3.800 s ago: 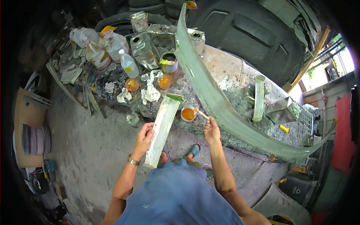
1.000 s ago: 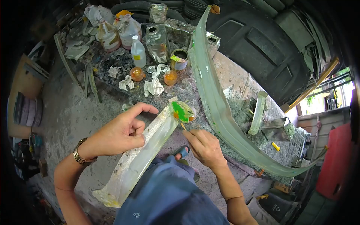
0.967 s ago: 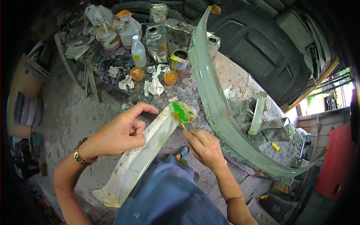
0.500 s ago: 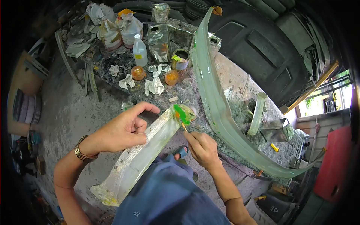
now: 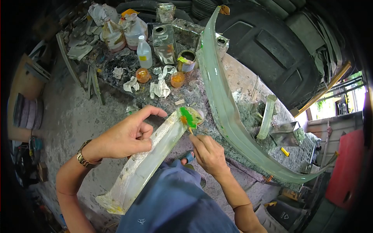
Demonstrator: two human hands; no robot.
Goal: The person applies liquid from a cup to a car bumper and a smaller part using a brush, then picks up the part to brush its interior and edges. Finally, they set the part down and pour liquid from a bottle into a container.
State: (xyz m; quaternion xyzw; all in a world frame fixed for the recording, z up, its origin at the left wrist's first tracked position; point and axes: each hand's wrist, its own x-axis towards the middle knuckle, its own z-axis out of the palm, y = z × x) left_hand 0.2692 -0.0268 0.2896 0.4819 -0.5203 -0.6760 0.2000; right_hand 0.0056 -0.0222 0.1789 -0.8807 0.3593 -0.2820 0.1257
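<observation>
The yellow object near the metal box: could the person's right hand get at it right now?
Probably not directly: the long curved panel lies between the right hand and the yellow object, and that hand holds a small stick. Reaching over might work.

From my remote seat I saw the held piece (image 5: 149, 159) as milky white, its end marked by a bright green patch (image 5: 189, 117) and an orange blob (image 5: 183, 120), with a tan stick (image 5: 190, 131) close by. The curved strip (image 5: 223, 99) showed glossy pale grey-green, the bench (image 5: 241, 75) was mottled grey, black and beige, two tubs (image 5: 177, 80) glowed amber, the rags (image 5: 159, 90) were white, and the small bottle (image 5: 144, 52) was whitish with a yellow label (image 5: 143, 59). I also picked out a gold watch (image 5: 81, 157), a blue garment (image 5: 167, 194) bearing a small white mark (image 5: 141, 221), a black moulded panel (image 5: 260, 50) and a red panel (image 5: 344, 167).
</observation>
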